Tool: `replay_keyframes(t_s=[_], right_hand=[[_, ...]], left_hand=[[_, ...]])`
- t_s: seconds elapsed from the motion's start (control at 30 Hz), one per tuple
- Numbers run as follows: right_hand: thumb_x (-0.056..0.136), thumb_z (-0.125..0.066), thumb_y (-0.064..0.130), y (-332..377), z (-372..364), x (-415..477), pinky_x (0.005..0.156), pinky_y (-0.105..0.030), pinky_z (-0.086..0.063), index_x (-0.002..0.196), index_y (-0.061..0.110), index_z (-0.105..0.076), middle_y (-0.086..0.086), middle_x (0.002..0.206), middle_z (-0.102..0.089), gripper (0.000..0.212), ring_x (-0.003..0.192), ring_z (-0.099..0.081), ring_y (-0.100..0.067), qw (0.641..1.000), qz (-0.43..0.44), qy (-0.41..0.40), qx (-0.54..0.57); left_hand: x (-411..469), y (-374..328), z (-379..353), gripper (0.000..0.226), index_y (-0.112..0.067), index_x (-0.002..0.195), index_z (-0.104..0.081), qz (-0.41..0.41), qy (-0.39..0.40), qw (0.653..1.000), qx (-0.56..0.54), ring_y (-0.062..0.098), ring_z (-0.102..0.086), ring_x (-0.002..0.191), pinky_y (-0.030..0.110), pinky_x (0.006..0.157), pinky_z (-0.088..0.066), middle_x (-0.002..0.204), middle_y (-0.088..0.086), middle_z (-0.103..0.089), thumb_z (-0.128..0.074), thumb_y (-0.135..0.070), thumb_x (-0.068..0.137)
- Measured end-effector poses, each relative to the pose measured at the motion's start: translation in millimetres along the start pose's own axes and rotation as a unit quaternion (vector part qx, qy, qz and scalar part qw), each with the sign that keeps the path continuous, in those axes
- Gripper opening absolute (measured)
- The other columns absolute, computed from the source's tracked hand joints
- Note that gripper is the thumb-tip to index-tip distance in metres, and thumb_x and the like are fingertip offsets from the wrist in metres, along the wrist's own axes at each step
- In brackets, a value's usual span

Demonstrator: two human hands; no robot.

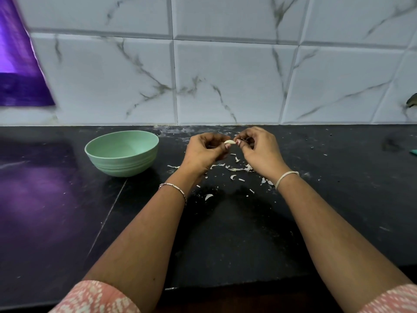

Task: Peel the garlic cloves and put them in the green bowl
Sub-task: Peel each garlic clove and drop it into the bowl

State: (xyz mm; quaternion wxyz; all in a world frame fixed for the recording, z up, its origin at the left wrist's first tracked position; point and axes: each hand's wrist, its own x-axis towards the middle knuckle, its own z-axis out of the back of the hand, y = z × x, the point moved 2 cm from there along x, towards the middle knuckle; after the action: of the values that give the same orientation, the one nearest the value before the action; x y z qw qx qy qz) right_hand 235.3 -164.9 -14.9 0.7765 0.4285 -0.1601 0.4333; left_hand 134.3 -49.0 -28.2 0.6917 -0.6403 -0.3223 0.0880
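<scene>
So here we've got both hands up just above the black counter (225, 233), right of the middle and close to the far wall, working on one garlic clove (229, 142). The left hand (204, 152) has its fingers curled in and pinches the clove's left end between thumb and fingertips. The right hand (259, 150) is curled too, thumb and forefinger nipping the clove's right end, so the clove sits bridged between the two hands, off the counter. It looks pale and smooth where we can see it, but most of it is hidden by fingers.

The green bowl (121, 164) stands upright on the counter to the left of the hands, apart from them, near the far wall. Whether anything is in it we can't tell from this angle.

Under and just nearer than the hands there's a scatter of white peel scraps (237, 169) across the counter, a few trailing toward the right wrist.

Other bits: a thin bracelet (173, 187) on the left wrist, a pale thread band (285, 177) on the right, pink patterned sleeves (97, 299) at the near edge, marbled white tiles (225, 82) behind, and something purple (15, 75) at far left.
</scene>
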Motion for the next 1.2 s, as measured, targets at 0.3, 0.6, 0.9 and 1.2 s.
replay_keyframes(t_s=[0.3, 0.6, 0.9, 1.2], right_hand=[[0.084, -0.070, 0.000, 3, -4, -3, 0.077, -0.038, -0.059, 0.094, 0.012, -0.067, 0.000, 0.080, -0.069, 0.016, 0.062, -0.063, -0.004, 0.971, -0.105, 0.027, 0.214], [0.082, -0.071, -0.003, 12, -5, -9, 0.066, -0.021, -0.058, 0.081, 0.008, -0.065, -0.011, 0.075, -0.069, 0.013, 0.063, -0.068, -0.011, 0.910, -0.177, 0.021, 0.373], [0.081, -0.073, -0.004, 14, -8, -10, 0.067, -0.024, -0.058, 0.077, 0.011, -0.067, -0.010, 0.072, -0.069, 0.016, 0.066, -0.065, -0.016, 0.929, -0.146, -0.002, 0.339], [0.080, -0.076, 0.001, 13, -12, -6, 0.059, -0.018, -0.050, 0.074, 0.017, -0.067, 0.005, 0.069, -0.068, 0.019, 0.058, -0.061, 0.000, 0.965, -0.093, -0.025, 0.244]], left_hand=[[3, 3, -1, 0.017, -0.006, 0.094, -0.068, 0.007, -0.011, 1.000, -0.009, 0.008, -0.065, 0.066, 0.020, 0.067, -0.057, 0.079, 0.006, -0.067, -0.066, 0.008, 0.085], [1, 3, -1, 0.013, -0.006, 0.092, -0.067, 0.022, -0.048, 0.992, -0.111, 0.011, -0.070, 0.072, 0.023, 0.073, -0.059, 0.080, 0.005, -0.071, -0.068, 0.005, 0.085], [-1, 1, -2, 0.009, -0.007, 0.088, -0.069, 0.057, -0.075, 0.983, -0.155, 0.016, -0.064, 0.072, 0.026, 0.074, -0.058, 0.083, 0.010, -0.069, -0.069, 0.002, 0.084], [-2, -3, -2, 0.008, -0.005, 0.086, -0.068, 0.072, -0.084, 0.981, -0.160, 0.019, -0.059, 0.072, 0.030, 0.076, -0.058, 0.083, 0.016, -0.064, -0.068, 0.002, 0.085]])
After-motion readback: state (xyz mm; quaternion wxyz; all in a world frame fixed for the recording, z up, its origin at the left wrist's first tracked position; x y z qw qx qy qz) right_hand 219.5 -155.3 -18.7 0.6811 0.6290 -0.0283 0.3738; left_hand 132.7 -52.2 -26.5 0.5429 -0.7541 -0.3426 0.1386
